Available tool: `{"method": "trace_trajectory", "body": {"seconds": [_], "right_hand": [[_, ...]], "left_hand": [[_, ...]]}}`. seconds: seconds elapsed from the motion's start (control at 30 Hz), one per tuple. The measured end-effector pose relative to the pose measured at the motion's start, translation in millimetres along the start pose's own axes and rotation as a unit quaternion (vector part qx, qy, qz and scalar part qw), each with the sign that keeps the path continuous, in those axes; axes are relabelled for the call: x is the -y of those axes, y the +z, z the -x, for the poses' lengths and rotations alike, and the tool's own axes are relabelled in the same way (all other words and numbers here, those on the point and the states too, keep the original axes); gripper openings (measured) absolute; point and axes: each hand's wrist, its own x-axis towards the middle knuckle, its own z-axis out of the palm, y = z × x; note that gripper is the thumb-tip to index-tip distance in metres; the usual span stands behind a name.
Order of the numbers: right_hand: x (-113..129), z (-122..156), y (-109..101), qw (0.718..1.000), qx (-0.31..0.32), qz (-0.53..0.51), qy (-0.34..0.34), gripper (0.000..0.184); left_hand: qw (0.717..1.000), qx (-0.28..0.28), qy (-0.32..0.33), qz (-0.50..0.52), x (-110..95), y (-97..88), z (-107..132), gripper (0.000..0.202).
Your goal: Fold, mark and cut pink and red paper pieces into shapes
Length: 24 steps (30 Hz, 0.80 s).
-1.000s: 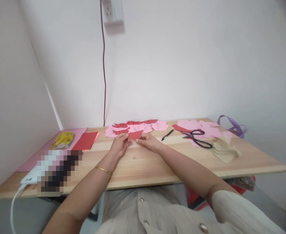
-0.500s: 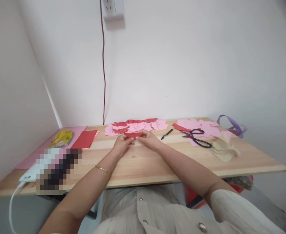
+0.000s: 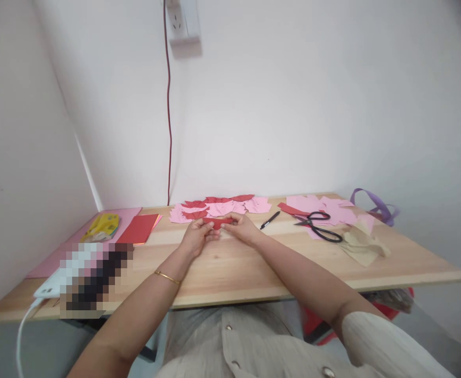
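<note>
near the middle of the tabletop [image 3: 230, 278], the left hand [image 3: 195, 236] and right hand [image 3: 242, 228] grasp a narrow red paper [image 3: 216, 223] by opposite ends, just in front of pink and red cutouts [image 3: 220, 209]; a black pen [image 3: 270, 220] lies to the right.

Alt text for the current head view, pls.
A person's left hand and right hand hold a small red paper piece over a wooden table. Pink and red cut paper shapes lie behind; a pen, scissors and pink scraps lie right, red sheets and a yellow packet left.
</note>
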Motion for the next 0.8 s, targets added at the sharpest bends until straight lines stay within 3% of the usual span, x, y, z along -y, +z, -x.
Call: {"method": "trace_trajectory", "body": {"seconds": [0.8], "right_hand": [[1.7, 0.0, -2.0, 1.0, -0.018, 0.022, 0.003, 0.026]], "left_hand": [[1.0, 0.015, -0.011, 0.024, 1.9, -2.5, -0.9, 0.027]]}}
